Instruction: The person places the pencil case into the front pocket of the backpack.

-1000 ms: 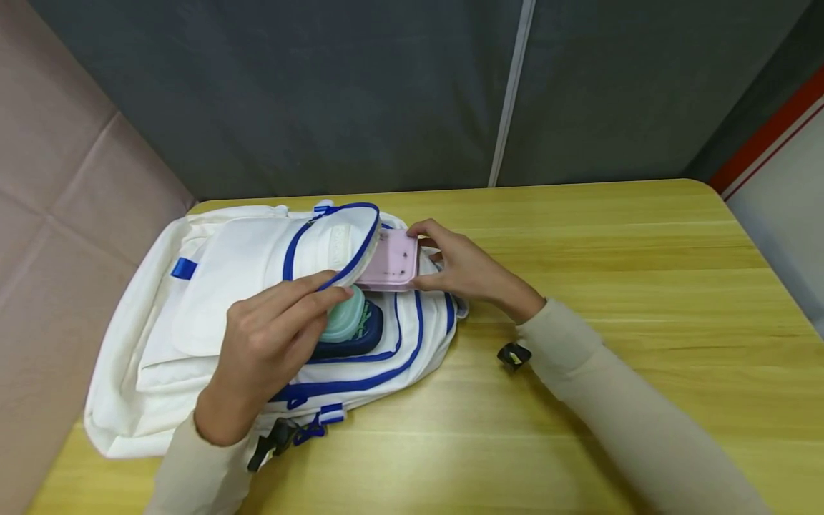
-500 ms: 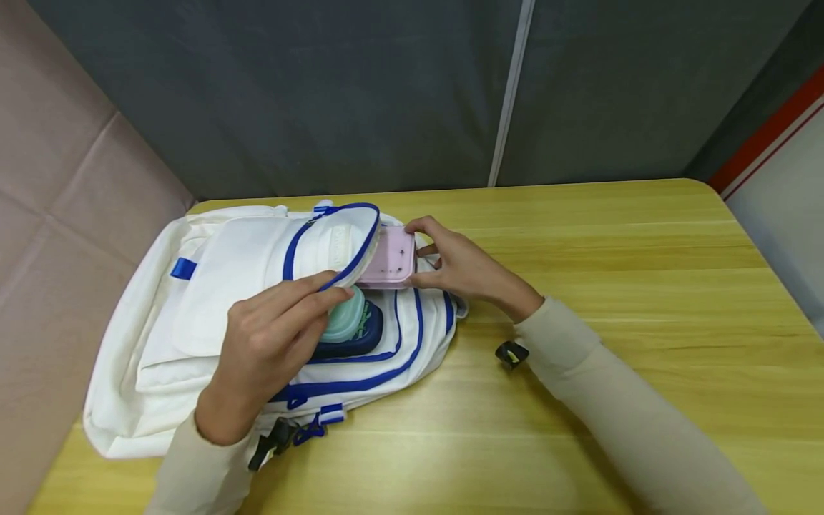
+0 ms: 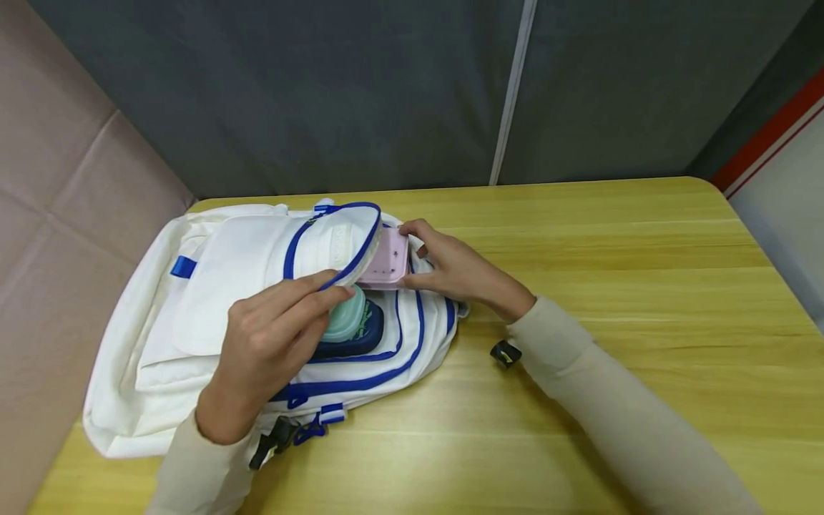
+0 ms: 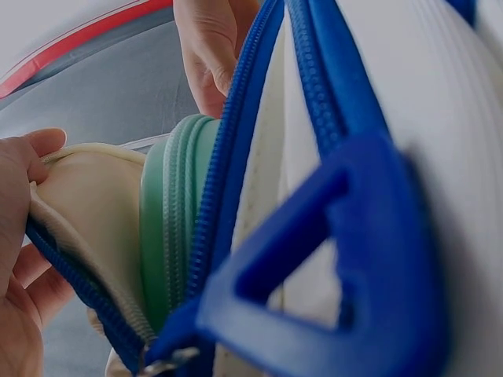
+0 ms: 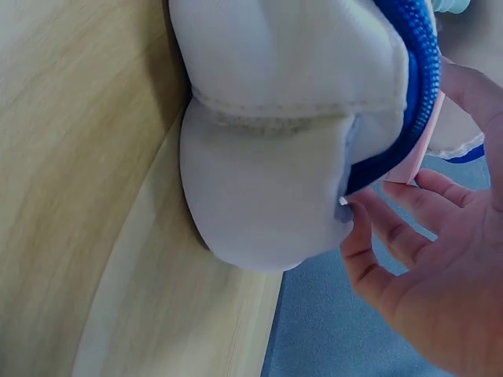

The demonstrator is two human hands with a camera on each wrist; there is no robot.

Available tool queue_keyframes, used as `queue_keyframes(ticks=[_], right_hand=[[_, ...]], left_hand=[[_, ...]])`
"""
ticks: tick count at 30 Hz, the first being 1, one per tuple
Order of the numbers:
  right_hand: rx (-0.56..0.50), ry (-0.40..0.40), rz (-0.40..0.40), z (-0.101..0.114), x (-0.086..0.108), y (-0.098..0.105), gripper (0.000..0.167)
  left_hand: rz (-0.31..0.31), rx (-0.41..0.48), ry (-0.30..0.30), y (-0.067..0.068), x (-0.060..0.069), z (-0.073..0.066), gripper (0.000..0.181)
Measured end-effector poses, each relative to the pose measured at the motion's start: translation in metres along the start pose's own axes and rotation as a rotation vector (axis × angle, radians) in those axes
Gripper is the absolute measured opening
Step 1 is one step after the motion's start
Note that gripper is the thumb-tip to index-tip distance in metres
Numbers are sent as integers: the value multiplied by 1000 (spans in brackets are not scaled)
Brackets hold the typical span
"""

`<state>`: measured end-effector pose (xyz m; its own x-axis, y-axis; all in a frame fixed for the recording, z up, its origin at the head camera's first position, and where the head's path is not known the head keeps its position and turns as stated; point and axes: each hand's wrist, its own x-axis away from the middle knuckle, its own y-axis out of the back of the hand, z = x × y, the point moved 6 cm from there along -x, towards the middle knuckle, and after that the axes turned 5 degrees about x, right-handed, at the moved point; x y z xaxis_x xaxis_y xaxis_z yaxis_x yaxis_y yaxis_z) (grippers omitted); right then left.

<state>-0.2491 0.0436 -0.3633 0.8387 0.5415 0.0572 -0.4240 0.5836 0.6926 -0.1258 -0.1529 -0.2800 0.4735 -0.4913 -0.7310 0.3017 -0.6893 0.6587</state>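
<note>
A white backpack [image 3: 225, 279] with blue trim lies flat, its front pocket unzipped. My left hand [image 3: 270, 336] pinches the blue-edged pocket flap [image 3: 344, 236] and holds it lifted. With thumb and fingers, my right hand [image 3: 460, 268] grips the outer end of a pink box [image 3: 389, 257] that has small dark marks. The box's other end is hidden under the flap. In the pocket sit a rounded mint-green item [image 3: 346, 318] and a navy one [image 3: 370, 335] with green lettering. The left wrist view shows a ribbed green case [image 4: 157, 228] beside the open zip.
The backpack rests on a wood-grain table [image 3: 611, 286]. Black buckles [image 3: 273, 442] and blue strap ends hang by its near side. A dark grey partition [image 3: 354, 100] stands behind, and a pinkish padded panel [image 3: 71, 179] borders the left.
My right hand has shifted slightly left, sliding the pink box a little further under the flap. The left hand and the backpack have stayed put.
</note>
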Motion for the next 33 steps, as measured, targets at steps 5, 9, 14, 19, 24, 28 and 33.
queue_keyframes(ticks=[5, 9, 14, 19, 24, 28, 33], right_hand=[[11, 12, -5, 3, -2, -2, 76], [16, 34, -12, 5, -4, -5, 75], [66, 34, -22, 6, -4, -9, 71], [149, 48, -73, 9, -1, -9, 63], [241, 35, -121, 15, 5, -9, 55], [258, 28, -118, 19, 6, -10, 54], [255, 41, -127, 20, 7, -12, 54]], left_hand=[[-4, 0, -6, 0, -1, 0, 36], [-3, 1, -7, 0, -1, -1, 36], [-3, -6, -10, 0, -1, -2, 36], [-7, -8, -23, 2, -1, -3, 34], [-1, -4, -25, 1, -2, -3, 34], [-2, 1, -27, 0, -2, -3, 34], [-2, 7, -32, 0, -3, -3, 34]])
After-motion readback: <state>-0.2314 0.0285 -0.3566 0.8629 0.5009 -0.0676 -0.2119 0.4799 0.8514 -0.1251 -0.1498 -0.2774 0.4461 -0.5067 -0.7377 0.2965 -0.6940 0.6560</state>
